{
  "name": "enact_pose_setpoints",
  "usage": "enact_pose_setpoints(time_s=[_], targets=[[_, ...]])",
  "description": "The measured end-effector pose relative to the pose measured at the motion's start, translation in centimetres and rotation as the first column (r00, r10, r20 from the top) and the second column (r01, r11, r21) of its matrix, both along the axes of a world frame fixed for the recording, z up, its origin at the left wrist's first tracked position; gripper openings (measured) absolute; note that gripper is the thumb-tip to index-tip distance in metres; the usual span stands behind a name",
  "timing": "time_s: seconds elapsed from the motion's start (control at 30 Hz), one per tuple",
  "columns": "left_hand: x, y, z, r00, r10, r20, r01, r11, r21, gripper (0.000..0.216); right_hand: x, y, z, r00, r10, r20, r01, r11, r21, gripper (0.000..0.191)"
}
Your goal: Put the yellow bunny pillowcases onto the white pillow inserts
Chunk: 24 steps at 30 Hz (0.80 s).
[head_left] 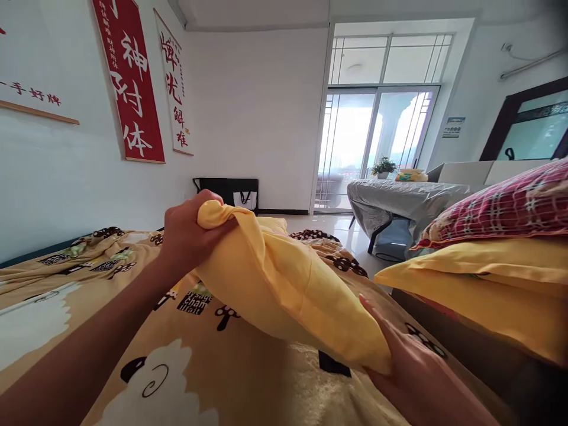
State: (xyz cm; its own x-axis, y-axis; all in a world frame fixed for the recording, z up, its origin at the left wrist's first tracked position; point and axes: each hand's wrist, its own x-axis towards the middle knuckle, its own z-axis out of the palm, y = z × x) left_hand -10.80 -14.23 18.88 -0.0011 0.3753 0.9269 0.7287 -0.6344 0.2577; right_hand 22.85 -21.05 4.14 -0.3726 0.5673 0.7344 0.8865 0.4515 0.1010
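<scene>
A yellow pillow is held up over the bed between both my hands. My left hand is closed in a fist round the pillow's far bunched corner, arm stretched forward. My right hand grips the near lower corner, with fingers curled under the fabric. Below lies a yellow patterned bedsheet with cartoon sheep and mushroom prints.
Stacked at the right are a yellow pillow and a red plaid pillow. Farther back stands a table under a grey cover with a potted plant, before a glass sliding door. Red and white banners hang on the left wall.
</scene>
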Motion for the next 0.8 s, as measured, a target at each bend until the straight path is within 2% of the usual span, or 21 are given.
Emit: enact_pose_setpoints(time_s=[0.07,0.1,0.17,0.2,0.23,0.3,0.37,0.4,0.47,0.53,0.57,0.6,0.67,0.73,0.8], targets=[[-1.0,0.7,0.1,0.99,0.089,-0.109,-0.066,0.977,0.204,0.024,-0.8,0.9,0.3,0.999,-0.019,-0.046,0.023,0.996,0.082,0.055],[-1.7,1.0,0.1,0.974,0.147,-0.173,-0.08,0.936,0.343,0.023,-1.5,1.7,1.0,0.997,-0.033,-0.074,0.045,0.984,0.173,0.052],[-3.5,1.5,0.2,0.91,0.29,-0.296,-0.065,0.805,0.589,0.016,-3.0,3.4,2.8,0.991,-0.041,-0.128,0.092,0.903,0.42,0.047],[-4.4,1.6,0.3,0.869,0.355,-0.344,-0.053,0.758,0.65,0.012,-3.7,4.2,3.5,0.99,-0.021,-0.139,0.092,0.844,0.529,0.044],[-5.2,1.7,0.4,0.83,0.402,-0.387,-0.054,0.748,0.662,0.009,-4.5,5.0,4.1,0.992,0.016,-0.126,0.065,0.79,0.61,0.041],[-6.3,1.5,0.6,0.783,0.424,-0.455,-0.101,0.809,0.579,0.008,-5.9,6.4,4.7,0.992,0.108,-0.061,-0.037,0.729,0.684,0.034],[-7.0,1.0,0.7,0.789,0.395,-0.471,-0.173,0.878,0.447,0.018,-7.0,7.5,5.0,0.983,0.176,-0.043,-0.102,0.732,0.673,0.025],[-7.1,0.7,0.8,0.798,0.365,-0.48,-0.198,0.91,0.364,0.024,-7.2,8.0,5.4,0.977,0.204,-0.066,-0.115,0.758,0.642,0.022],[-7.4,0.0,1.0,0.809,0.243,-0.536,-0.212,0.97,0.12,0.034,-7.0,8.8,6.8,0.956,0.249,-0.154,-0.141,0.852,0.504,0.025],[-7.6,-0.9,1.2,0.794,0.063,-0.605,-0.188,0.971,-0.146,0.038,-6.1,9.1,9.0,0.944,0.274,-0.185,-0.201,0.92,0.336,0.027],[-7.7,-1.2,1.2,0.779,-0.009,-0.627,-0.172,0.958,-0.229,0.039,-5.4,9.1,10.1,0.949,0.271,-0.164,-0.213,0.929,0.301,0.027],[-7.8,-1.6,1.2,0.766,-0.051,-0.64,-0.154,0.953,-0.26,0.041,-4.7,9.1,11.1,0.962,0.247,-0.117,-0.2,0.928,0.316,0.026],[-7.7,-1.9,1.2,0.762,-0.059,-0.645,-0.11,0.969,-0.22,0.048,-3.3,8.8,12.4,0.988,0.155,0.008,-0.141,0.876,0.461,0.023],[-7.4,-1.8,1.2,0.798,-0.032,-0.601,-0.075,0.985,-0.152,0.051,-2.2,8.5,12.5,0.992,0.085,0.093,-0.123,0.803,0.584,0.023],[-6.8,-1.3,1.2,0.841,-0.016,-0.541,-0.062,0.99,-0.124,0.05,-1.4,7.9,11.6,0.98,0.149,0.129,-0.196,0.8,0.567,0.021]])
